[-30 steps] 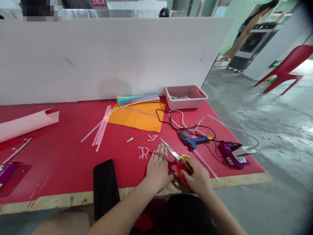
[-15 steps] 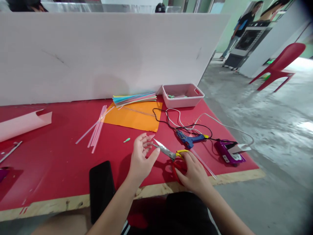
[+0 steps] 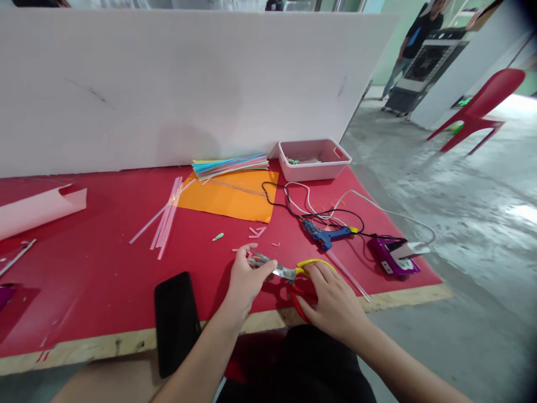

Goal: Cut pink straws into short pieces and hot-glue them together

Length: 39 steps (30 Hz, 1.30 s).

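Right hand closed on scissors handles, near bench front edge. Left hand pinched small pink straw piece at blade tips. Blade gap not readable. Best kept fingertips clear of blades, piece square across them. Cut bits lay just beyond; glue gun toward right edge.

Before you, a red-topped table carries a black phone, loose pink straws, an orange sheet, stacked coloured paper, a pink tray, a blue glue gun and a rolled pink sheet.
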Tool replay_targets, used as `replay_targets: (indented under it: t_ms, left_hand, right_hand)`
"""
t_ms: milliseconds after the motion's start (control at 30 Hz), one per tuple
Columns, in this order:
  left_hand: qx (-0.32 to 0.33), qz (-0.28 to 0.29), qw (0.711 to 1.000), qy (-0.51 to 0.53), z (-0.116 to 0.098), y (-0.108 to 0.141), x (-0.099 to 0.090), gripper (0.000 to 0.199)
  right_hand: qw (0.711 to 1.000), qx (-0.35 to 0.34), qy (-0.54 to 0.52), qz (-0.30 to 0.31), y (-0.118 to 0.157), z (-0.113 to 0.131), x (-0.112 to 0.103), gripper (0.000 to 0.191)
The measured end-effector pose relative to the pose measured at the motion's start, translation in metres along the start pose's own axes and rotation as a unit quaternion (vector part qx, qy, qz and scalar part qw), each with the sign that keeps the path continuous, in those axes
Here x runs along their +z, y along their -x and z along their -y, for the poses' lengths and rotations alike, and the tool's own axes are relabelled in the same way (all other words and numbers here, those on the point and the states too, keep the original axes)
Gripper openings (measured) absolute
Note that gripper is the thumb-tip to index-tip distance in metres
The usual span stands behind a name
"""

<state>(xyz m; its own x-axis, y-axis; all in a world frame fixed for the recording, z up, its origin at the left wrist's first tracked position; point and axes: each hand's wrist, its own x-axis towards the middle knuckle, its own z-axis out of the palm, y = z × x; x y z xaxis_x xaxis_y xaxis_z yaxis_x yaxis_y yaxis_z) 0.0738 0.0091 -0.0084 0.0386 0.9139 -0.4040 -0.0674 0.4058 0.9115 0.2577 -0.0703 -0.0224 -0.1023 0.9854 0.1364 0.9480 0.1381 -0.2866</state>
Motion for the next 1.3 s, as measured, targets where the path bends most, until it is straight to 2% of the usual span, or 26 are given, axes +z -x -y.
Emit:
replay_targets:
  t_ms: [167,333,467,600,700,833,933,1033,1167,1300]
  left_hand:
    - [-0.013,0.001,0.999,0.033,-0.014,0.004,-0.006,0.056]
    - [0.017,-0.038,0.996,0.079,-0.034,-0.010,-0.037,0.040]
    - [0.046,-0.026,0.993,0.103,-0.043,-0.011,-0.051,0.041]
    - [0.029,0.005,0.993,0.110,-0.038,-0.003,-0.046,0.039]
    - [0.003,0.016,0.993,0.120,-0.033,0.002,-0.040,0.030]
    - [-0.041,0.027,0.989,0.139,-0.028,0.004,-0.032,0.024]
    - [-0.071,0.031,0.984,0.159,-0.023,0.004,-0.026,0.022]
    - [-0.088,0.037,0.979,0.182,-0.018,0.004,-0.022,0.019]
    - [-0.104,0.038,0.972,0.206,-0.012,0.003,-0.016,0.018]
    - [-0.109,0.018,0.967,0.229,-0.009,0.000,-0.009,0.016]
  right_hand:
    - [0.999,0.010,-0.020,0.023,0.007,-0.004,-0.013,0.036]
    - [0.998,0.053,-0.020,0.036,0.013,-0.021,-0.017,0.032]
    - [0.995,0.086,-0.006,0.060,0.006,-0.025,-0.008,0.035]
    - [0.994,0.061,-0.008,0.088,-0.008,-0.019,-0.007,0.034]
    - [0.994,0.041,-0.012,0.101,-0.023,-0.018,-0.017,0.016]
    - [0.996,0.038,-0.026,0.077,-0.060,-0.012,-0.024,0.023]
    - [0.997,0.026,-0.045,0.064,-0.090,-0.002,-0.013,0.020]
    - [0.996,0.023,-0.061,0.066,-0.110,0.004,0.009,0.014]
    - [0.993,0.014,-0.098,0.058,-0.119,0.001,0.032,0.013]
    - [0.987,0.015,-0.158,-0.005,-0.115,0.004,0.032,0.015]
